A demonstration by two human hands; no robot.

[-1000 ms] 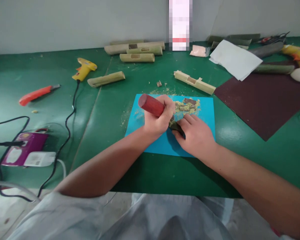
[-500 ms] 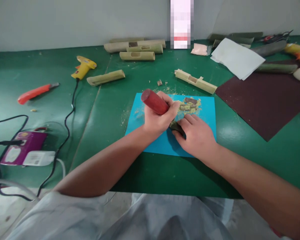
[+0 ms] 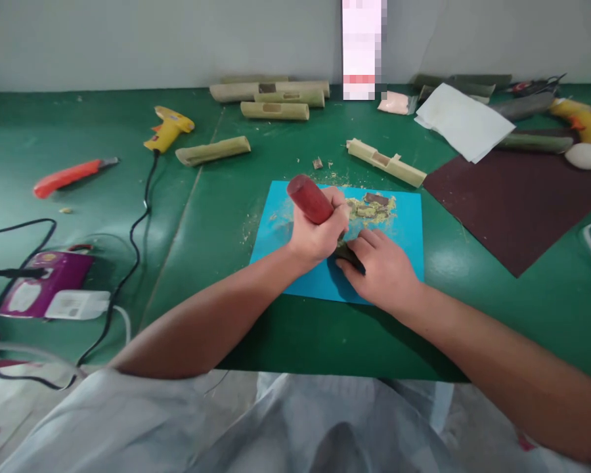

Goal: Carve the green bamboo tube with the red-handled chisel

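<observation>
My left hand (image 3: 318,226) is closed round a tool with a thick, dark red wooden handle (image 3: 309,198), its butt pointing up and to the left; its working end is hidden by my fingers. My right hand (image 3: 387,266) grips a small dark green piece of bamboo (image 3: 349,255), mostly covered by my fingers. The tool's hidden end is close to this piece; whether they touch I cannot tell. Both hands are over a blue sheet (image 3: 276,256). Beyond them on the sheet lies a heap of pale shavings and brown bamboo chips (image 3: 374,207).
Notched bamboo tubes (image 3: 274,110) lie along the back, another notched one (image 3: 387,162) behind the sheet. To the left are a yellow glue gun (image 3: 167,129), an orange cutter knife (image 3: 71,177) and a purple power strip (image 3: 44,282) with cords. Dark brown sheet (image 3: 512,203) and white paper (image 3: 465,121) lie right.
My left hand and the red handle have shifted slightly to the right, and the handle stands a little steeper. My right hand keeps its hold on the bamboo. The whole view has moved slightly.
</observation>
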